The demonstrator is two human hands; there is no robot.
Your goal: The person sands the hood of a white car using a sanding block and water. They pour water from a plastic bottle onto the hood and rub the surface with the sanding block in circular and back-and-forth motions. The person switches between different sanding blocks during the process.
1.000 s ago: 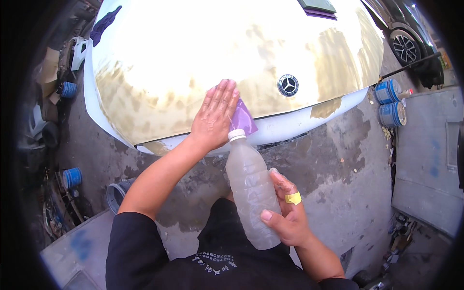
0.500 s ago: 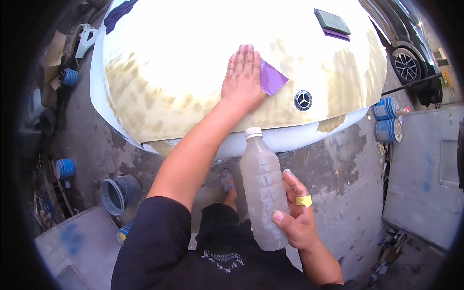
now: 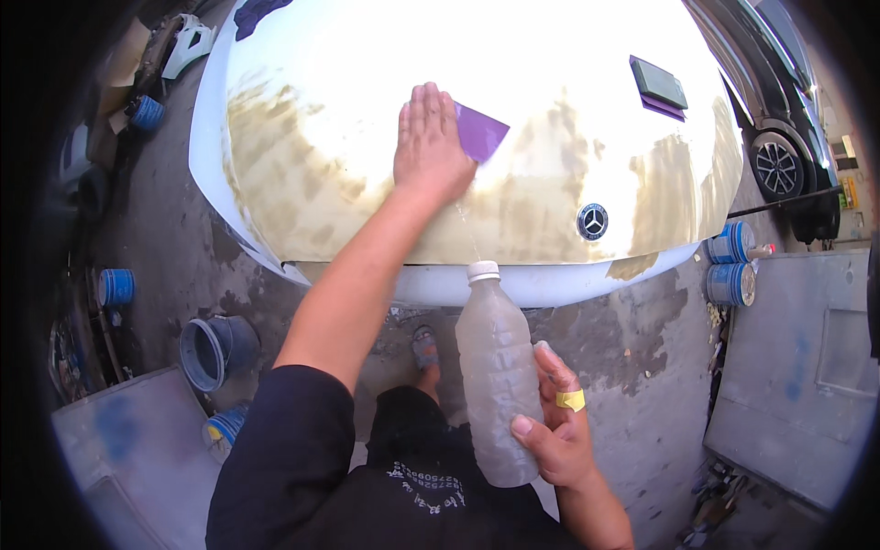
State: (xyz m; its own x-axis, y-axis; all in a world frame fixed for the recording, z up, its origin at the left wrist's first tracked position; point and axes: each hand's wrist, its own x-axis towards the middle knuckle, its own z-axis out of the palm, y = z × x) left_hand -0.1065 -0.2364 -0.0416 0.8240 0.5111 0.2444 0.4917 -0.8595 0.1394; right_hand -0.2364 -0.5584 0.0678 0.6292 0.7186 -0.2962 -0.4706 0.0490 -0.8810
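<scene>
My left hand point(image 3: 429, 147) lies with straight, close-set fingers over a purple sandpaper sheet point(image 3: 482, 135), pressing it on a white car panel point(image 3: 522, 240). One corner of the sheet sticks out on the right; the rest is hidden under the palm. The panel has patchy yellowish-brown areas and a round emblem point(image 3: 593, 222) near its front edge. My right hand point(image 3: 561, 426) is closed around a clear, ribbed plastic bottle point(image 3: 500, 390) of cloudy liquid, tilted with its white cap toward the panel. From the cap a thin jet of liquid runs toward my left wrist.
A dark sanding block point(image 3: 658, 84) rests on purple sheets at the panel's right; a dark cloth point(image 3: 258, 14) lies far left. On the floor are a grey bucket point(image 3: 203, 356), blue cans point(image 3: 731, 283) and a grey panel point(image 3: 793, 367). A dark car point(image 3: 779, 165) stands at right.
My left hand and the sandpaper have slid left and farther up the panel. The liquid jet shows longer now. The bottle stays in my right hand, and the whole view has shifted slightly.
</scene>
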